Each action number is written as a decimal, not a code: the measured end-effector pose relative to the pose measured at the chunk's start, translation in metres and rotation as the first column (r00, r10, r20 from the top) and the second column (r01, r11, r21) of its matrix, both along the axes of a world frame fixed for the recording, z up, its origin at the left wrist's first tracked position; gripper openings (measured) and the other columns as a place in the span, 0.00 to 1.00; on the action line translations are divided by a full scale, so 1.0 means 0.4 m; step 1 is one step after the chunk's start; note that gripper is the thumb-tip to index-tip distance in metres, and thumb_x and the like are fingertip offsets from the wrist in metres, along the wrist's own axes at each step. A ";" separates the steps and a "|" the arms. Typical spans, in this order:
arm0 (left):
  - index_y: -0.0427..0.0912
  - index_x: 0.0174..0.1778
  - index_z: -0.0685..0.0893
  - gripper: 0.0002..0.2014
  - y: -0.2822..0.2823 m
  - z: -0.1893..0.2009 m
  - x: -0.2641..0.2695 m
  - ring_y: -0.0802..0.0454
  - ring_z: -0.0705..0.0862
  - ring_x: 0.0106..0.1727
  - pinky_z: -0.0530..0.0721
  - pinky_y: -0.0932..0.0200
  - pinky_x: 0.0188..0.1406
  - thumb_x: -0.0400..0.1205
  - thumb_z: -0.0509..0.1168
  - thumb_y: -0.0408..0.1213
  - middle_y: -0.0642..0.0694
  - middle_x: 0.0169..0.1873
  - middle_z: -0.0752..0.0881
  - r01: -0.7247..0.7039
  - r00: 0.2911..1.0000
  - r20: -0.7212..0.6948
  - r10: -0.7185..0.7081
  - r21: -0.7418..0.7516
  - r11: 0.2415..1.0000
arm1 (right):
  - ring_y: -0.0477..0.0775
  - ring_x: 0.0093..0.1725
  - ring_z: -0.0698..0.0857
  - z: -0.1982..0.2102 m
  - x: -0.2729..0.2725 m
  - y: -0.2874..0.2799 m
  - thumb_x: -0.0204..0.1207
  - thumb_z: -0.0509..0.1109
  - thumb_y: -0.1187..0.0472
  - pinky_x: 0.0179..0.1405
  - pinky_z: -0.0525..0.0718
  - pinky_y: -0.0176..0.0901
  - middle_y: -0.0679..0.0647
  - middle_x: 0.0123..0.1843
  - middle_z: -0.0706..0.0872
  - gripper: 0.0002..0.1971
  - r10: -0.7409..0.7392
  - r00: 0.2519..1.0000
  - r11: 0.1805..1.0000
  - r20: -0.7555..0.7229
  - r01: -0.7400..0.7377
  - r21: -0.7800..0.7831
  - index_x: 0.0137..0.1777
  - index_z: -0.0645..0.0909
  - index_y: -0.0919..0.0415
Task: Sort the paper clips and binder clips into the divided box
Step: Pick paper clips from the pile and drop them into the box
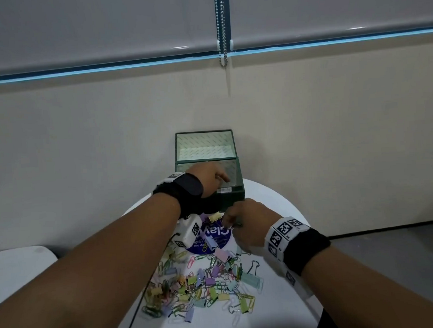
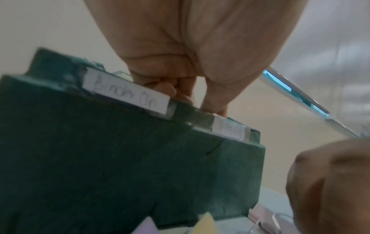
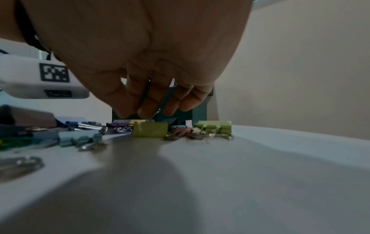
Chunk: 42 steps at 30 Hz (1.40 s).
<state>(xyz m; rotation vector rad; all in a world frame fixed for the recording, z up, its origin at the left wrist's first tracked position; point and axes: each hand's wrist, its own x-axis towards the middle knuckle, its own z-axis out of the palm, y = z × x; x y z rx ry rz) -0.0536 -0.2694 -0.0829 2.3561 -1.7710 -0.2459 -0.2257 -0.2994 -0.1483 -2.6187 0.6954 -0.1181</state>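
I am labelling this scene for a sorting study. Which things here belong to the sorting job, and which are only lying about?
Belong to the job:
- green divided box
- pile of coloured clips
- yellow-green binder clip
- left hand, over the box
- right hand, fingers at the clips

Only lying about:
- blue round sticker
- white round table
- bead chain

Bare forearms; black wristbands carrying white camera units with black square-code markers.
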 end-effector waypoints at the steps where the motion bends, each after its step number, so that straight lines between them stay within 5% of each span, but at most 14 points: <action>1: 0.52 0.60 0.90 0.17 0.006 0.002 0.001 0.52 0.82 0.67 0.74 0.63 0.64 0.84 0.62 0.29 0.54 0.66 0.86 0.016 1.000 -0.014 -0.016 0.010 1.000 | 0.51 0.49 0.87 -0.005 0.002 -0.003 0.71 0.70 0.64 0.54 0.90 0.50 0.43 0.52 0.87 0.16 -0.003 1.000 1.000 0.011 0.003 0.010 0.49 0.88 0.39; 4: 0.54 0.57 0.91 0.17 0.055 0.018 0.000 0.51 0.84 0.62 0.77 0.60 0.66 0.82 0.64 0.30 0.53 0.62 0.87 0.056 0.998 0.005 -0.056 -0.115 0.992 | 0.50 0.50 0.88 -0.012 0.006 0.003 0.69 0.68 0.55 0.55 0.90 0.49 0.45 0.57 0.88 0.19 0.032 0.999 0.998 0.028 -0.033 0.047 0.56 0.87 0.32; 6: 0.54 0.53 0.90 0.10 0.114 0.030 -0.015 0.52 0.84 0.53 0.82 0.57 0.56 0.82 0.66 0.37 0.52 0.53 0.87 0.104 0.992 0.080 -0.094 -0.131 0.986 | 0.47 0.54 0.87 -0.012 0.008 0.013 0.66 0.70 0.48 0.57 0.89 0.46 0.42 0.61 0.88 0.22 0.116 0.993 0.992 0.008 -0.116 0.046 0.60 0.84 0.26; 8: 0.53 0.47 0.88 0.05 0.175 0.033 -0.033 0.53 0.84 0.45 0.81 0.59 0.43 0.81 0.66 0.41 0.54 0.45 0.86 0.152 0.973 0.170 -0.157 0.043 0.987 | 0.46 0.60 0.85 -0.015 0.009 0.018 0.64 0.71 0.43 0.61 0.86 0.45 0.37 0.63 0.89 0.22 0.163 0.987 0.986 -0.014 -0.162 0.043 0.59 0.84 0.25; 11: 0.48 0.44 0.88 0.10 0.233 0.014 -0.053 0.50 0.85 0.41 0.83 0.57 0.41 0.79 0.67 0.50 0.50 0.40 0.88 0.099 0.928 0.292 -0.230 0.402 0.910 | 0.51 0.61 0.84 -0.034 0.019 0.006 0.61 0.64 0.37 0.64 0.85 0.50 0.40 0.62 0.89 0.17 0.147 0.988 0.989 -0.043 -0.148 -0.012 0.49 0.81 0.14; 13: 0.47 0.48 0.89 0.18 0.253 -0.012 -0.059 0.49 0.82 0.40 0.80 0.57 0.40 0.79 0.67 0.59 0.49 0.39 0.86 0.076 0.926 0.292 -0.238 0.474 0.877 | 0.55 0.61 0.84 -0.048 0.025 -0.008 0.62 0.60 0.36 0.62 0.86 0.54 0.44 0.61 0.87 0.16 0.096 0.994 0.993 -0.049 -0.100 -0.068 0.46 0.79 0.12; 15: 0.52 0.55 0.88 0.21 0.266 -0.040 -0.064 0.51 0.81 0.41 0.80 0.58 0.43 0.77 0.67 0.63 0.52 0.40 0.84 0.107 0.936 0.258 -0.238 0.438 0.893 | 0.56 0.61 0.81 -0.033 0.021 -0.001 0.69 0.65 0.44 0.61 0.85 0.55 0.45 0.61 0.86 0.17 0.054 0.997 0.995 -0.048 -0.058 -0.082 0.55 0.84 0.25; 19: 0.51 0.48 0.85 0.13 0.281 -0.074 -0.074 0.48 0.84 0.41 0.87 0.53 0.44 0.75 0.70 0.55 0.50 0.40 0.86 0.185 0.926 0.230 -0.301 0.418 0.890 | 0.49 0.57 0.78 0.001 -0.006 0.022 0.74 0.74 0.48 0.60 0.83 0.53 0.43 0.53 0.84 0.06 0.086 0.996 0.996 0.024 -0.086 0.002 0.49 0.88 0.42; 24: 0.51 0.54 0.89 0.10 0.306 -0.088 -0.096 0.47 0.84 0.47 0.81 0.58 0.47 0.82 0.65 0.43 0.50 0.47 0.87 0.238 0.922 0.209 -0.325 0.354 0.904 | 0.45 0.49 0.86 0.016 -0.024 0.065 0.64 0.84 0.40 0.55 0.88 0.49 0.38 0.47 0.86 0.16 0.171 0.977 0.972 -0.128 -0.146 0.185 0.51 0.88 0.36; 29: 0.49 0.50 0.83 0.08 0.327 -0.099 -0.090 0.46 0.82 0.47 0.83 0.53 0.49 0.81 0.61 0.33 0.51 0.45 0.83 0.182 0.940 0.213 -0.265 0.344 0.921 | 0.38 0.43 0.87 0.019 -0.025 0.072 0.77 0.74 0.56 0.50 0.89 0.43 0.35 0.40 0.88 0.07 0.146 0.985 0.984 -0.093 -0.135 0.119 0.50 0.89 0.41; 34: 0.57 0.62 0.81 0.19 0.335 -0.095 -0.051 0.49 0.82 0.48 0.84 0.54 0.52 0.80 0.59 0.32 0.53 0.46 0.84 0.144 0.982 0.074 -0.175 0.309 0.940 | 0.46 0.45 0.87 0.027 -0.027 0.069 0.80 0.70 0.61 0.51 0.89 0.43 0.43 0.42 0.90 0.07 0.108 0.993 0.994 -0.048 -0.108 0.016 0.45 0.88 0.50; 37: 0.56 0.57 0.88 0.15 0.341 -0.064 0.002 0.55 0.86 0.46 0.87 0.54 0.55 0.83 0.59 0.34 0.52 0.50 0.89 0.055 0.982 -0.188 -0.006 0.256 0.965 | 0.50 0.45 0.87 0.032 -0.028 0.070 0.77 0.69 0.63 0.49 0.88 0.42 0.46 0.41 0.90 0.06 0.110 0.992 0.994 -0.056 -0.108 0.030 0.42 0.86 0.54; 40: 0.45 0.48 0.89 0.12 0.355 -0.038 0.064 0.51 0.89 0.43 0.90 0.52 0.48 0.84 0.59 0.30 0.38 0.49 0.90 -0.125 0.785 -0.570 0.243 0.239 0.963 | 0.50 0.42 0.87 0.031 -0.031 0.080 0.73 0.69 0.64 0.51 0.92 0.48 0.47 0.38 0.89 0.06 0.142 0.979 0.986 -0.144 -0.127 0.106 0.40 0.86 0.55; 42: 0.39 0.44 0.87 0.12 0.369 -0.033 0.091 0.50 0.88 0.37 0.86 0.57 0.37 0.83 0.58 0.26 0.35 0.40 0.88 -0.249 0.665 -0.667 0.335 0.224 0.942 | 0.48 0.43 0.90 0.028 -0.030 0.079 0.73 0.68 0.63 0.50 0.93 0.50 0.44 0.40 0.90 0.09 0.124 0.980 0.985 -0.154 -0.102 0.142 0.41 0.87 0.50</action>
